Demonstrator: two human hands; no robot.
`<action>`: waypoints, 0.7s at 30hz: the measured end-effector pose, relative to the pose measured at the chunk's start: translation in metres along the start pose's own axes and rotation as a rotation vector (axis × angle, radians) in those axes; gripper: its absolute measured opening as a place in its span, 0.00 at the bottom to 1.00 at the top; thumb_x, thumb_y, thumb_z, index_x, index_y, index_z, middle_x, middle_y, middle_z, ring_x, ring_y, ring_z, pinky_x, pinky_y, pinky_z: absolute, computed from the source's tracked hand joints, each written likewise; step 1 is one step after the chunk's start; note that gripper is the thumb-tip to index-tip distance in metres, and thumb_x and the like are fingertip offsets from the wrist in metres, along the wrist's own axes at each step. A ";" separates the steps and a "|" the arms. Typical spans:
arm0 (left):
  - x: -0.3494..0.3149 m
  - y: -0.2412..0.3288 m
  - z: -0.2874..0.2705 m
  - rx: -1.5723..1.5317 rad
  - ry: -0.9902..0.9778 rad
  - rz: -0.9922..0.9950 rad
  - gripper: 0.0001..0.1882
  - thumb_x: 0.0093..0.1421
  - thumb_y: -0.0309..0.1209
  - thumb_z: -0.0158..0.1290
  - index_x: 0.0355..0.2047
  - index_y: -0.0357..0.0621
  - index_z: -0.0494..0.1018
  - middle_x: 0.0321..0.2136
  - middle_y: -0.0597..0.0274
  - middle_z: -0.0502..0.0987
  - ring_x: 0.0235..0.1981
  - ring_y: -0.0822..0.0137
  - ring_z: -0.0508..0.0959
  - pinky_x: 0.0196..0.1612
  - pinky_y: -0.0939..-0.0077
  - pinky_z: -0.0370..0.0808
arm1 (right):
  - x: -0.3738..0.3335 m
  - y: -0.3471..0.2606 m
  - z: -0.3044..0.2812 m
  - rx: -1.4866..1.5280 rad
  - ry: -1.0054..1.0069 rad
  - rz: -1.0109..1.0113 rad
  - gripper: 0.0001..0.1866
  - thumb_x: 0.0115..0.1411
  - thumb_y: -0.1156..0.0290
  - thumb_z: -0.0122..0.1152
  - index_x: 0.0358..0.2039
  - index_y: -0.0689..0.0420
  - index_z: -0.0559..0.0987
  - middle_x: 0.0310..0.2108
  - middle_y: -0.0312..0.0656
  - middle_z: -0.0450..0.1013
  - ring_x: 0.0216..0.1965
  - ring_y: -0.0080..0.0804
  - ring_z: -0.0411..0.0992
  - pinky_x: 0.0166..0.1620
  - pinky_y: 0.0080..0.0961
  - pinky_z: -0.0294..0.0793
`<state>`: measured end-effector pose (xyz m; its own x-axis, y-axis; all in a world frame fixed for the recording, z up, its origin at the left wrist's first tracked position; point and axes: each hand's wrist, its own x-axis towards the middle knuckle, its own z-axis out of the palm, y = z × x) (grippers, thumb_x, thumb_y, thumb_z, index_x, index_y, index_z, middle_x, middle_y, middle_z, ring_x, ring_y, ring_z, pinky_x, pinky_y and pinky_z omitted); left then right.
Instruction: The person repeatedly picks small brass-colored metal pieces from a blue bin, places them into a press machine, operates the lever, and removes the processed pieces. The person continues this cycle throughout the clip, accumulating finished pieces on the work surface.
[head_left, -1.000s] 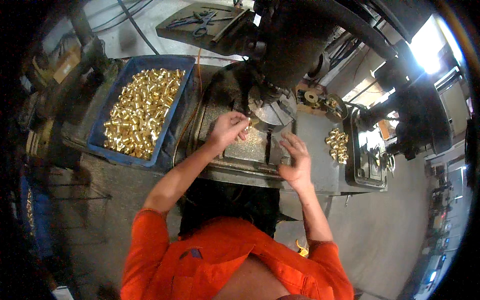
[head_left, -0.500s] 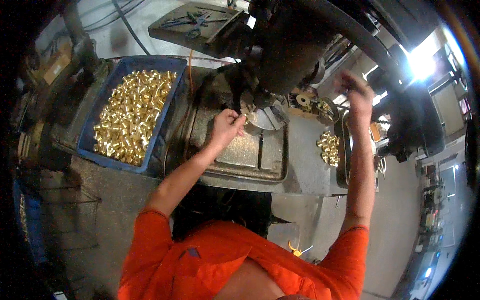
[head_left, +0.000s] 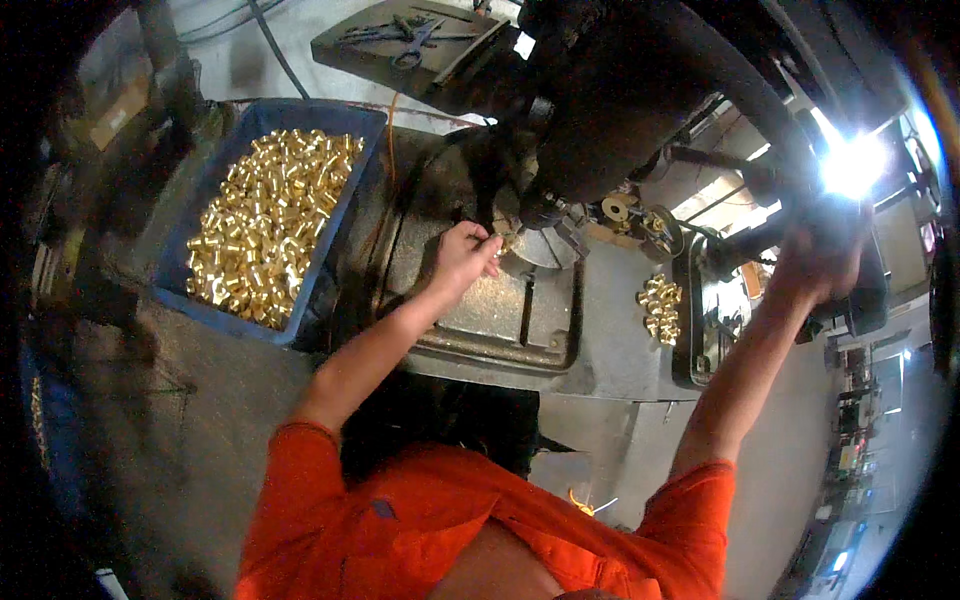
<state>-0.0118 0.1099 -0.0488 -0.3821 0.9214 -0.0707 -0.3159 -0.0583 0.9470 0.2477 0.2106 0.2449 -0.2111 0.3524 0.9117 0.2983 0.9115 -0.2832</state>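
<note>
My left hand (head_left: 466,264) is closed in a pinch on a small brass fitting (head_left: 506,243), mostly covered by my fingertips. It holds the fitting at the round metal chuck (head_left: 538,248) under the dark head of a drill-press-like machine (head_left: 600,110). Out to the right, my right hand (head_left: 822,264) is raised against a dark part of the machine. Blur and shadow hide its fingers, so its grip is unclear. Metal chips lie on the machine's base tray (head_left: 470,335) below my left hand.
A blue bin (head_left: 222,322) full of brass fittings stands at left. Several brass fittings (head_left: 660,308) lie on the grey table to the right, beside a dark tray (head_left: 690,370). Behind, a board (head_left: 345,60) carries scissors and tools. An orange cable (head_left: 391,150) runs by the bin.
My right hand has moved right and down, from above the table to the dark machine part. My left hand stays at the chuck. The view has shifted slightly.
</note>
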 end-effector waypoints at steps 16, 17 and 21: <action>0.004 0.003 -0.001 -0.024 -0.030 -0.016 0.14 0.54 0.30 0.54 0.34 0.32 0.64 0.20 0.52 0.72 0.16 0.65 0.75 0.21 0.74 0.73 | -0.178 -0.040 0.009 0.663 0.268 0.094 0.09 0.51 0.78 0.44 0.19 0.55 0.57 0.22 0.40 0.60 0.40 0.45 0.67 0.55 0.53 0.56; 0.004 0.003 -0.001 -0.007 -0.043 -0.001 0.16 0.54 0.31 0.54 0.35 0.30 0.65 0.21 0.51 0.73 0.16 0.65 0.75 0.21 0.74 0.73 | -0.176 -0.034 -0.001 0.602 0.196 0.052 0.07 0.51 0.79 0.44 0.20 0.56 0.59 0.24 0.42 0.62 0.42 0.45 0.67 0.55 0.52 0.57; 0.000 0.009 -0.003 -0.028 -0.063 -0.003 0.16 0.56 0.31 0.52 0.36 0.28 0.65 0.23 0.51 0.73 0.18 0.65 0.76 0.22 0.75 0.74 | -0.132 -0.069 -0.023 -0.255 0.230 -0.063 0.11 0.48 0.83 0.47 0.35 0.62 0.69 0.44 0.55 0.67 0.45 0.46 0.66 0.50 0.39 0.65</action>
<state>-0.0177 0.1082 -0.0410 -0.3261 0.9438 -0.0534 -0.3414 -0.0649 0.9377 0.2760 0.0964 0.1507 -0.0295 0.2134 0.9765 0.5202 0.8375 -0.1673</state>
